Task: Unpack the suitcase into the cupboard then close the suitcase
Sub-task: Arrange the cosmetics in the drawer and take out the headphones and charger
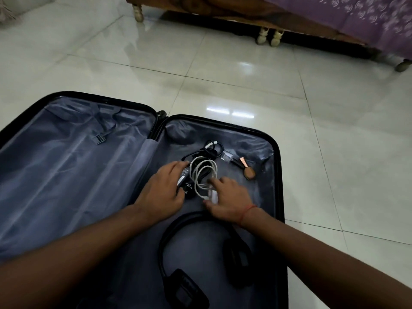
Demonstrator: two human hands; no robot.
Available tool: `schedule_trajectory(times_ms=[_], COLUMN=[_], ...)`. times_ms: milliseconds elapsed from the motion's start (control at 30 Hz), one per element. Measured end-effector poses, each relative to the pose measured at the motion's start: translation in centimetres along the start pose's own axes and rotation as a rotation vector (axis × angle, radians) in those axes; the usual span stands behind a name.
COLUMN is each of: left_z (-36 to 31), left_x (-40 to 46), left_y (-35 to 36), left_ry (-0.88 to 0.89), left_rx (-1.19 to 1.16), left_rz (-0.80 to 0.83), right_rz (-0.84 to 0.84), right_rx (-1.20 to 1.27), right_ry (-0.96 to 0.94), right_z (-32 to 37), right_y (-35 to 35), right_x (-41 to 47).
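Observation:
A black suitcase (277,166) lies open flat on the floor, lined in grey-blue fabric. In its right half sits a tangle of white and black cables (204,172) with a black charger (183,178). My left hand (161,192) curls its fingers round the charger at the left of the tangle. My right hand (229,198) rests its fingers on the cables, by a white plug (213,195). Black headphones (200,253) lie nearer me. A clear small bottle (227,155) and a copper-coloured cosmetic item (248,171) lie at the far right. The left half holds only a strap buckle (98,138).
A glossy white tiled floor (223,70) surrounds the suitcase. A wooden bed frame (234,16) on pale turned legs, with a purple patterned cover (367,16), runs along the back right. The cupboard is out of view.

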State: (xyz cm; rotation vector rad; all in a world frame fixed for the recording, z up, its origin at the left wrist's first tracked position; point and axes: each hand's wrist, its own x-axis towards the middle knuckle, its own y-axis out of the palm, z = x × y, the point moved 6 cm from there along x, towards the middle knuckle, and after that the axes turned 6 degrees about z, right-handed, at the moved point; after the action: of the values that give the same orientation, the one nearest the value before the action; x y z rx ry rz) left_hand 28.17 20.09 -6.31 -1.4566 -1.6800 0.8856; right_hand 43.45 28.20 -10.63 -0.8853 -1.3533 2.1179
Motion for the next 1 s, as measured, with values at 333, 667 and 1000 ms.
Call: schedule_trajectory(times_ms=[333, 667, 1000], left_z=[-1.0, -1.0, -3.1], left_x=[2.5, 2.4, 2.6], left_y=[1.9, 0.3, 3.6], left_ry=[0.037, 0.079, -0.026], left_rx=[-0.061, -0.086, -0.32], left_rz=[-0.018, -0.051, 0.261], right_rz=[-0.124, -0.292, 0.282], right_rx=[-0.153, 0.384, 0.833], right_ry=[0.242, 0.259, -0.037], right_z=[-6.6, -7.5, -0.5], right_y=[-3.2, -6.8, -5.8], right_x=[6.8, 5.1, 0.4])
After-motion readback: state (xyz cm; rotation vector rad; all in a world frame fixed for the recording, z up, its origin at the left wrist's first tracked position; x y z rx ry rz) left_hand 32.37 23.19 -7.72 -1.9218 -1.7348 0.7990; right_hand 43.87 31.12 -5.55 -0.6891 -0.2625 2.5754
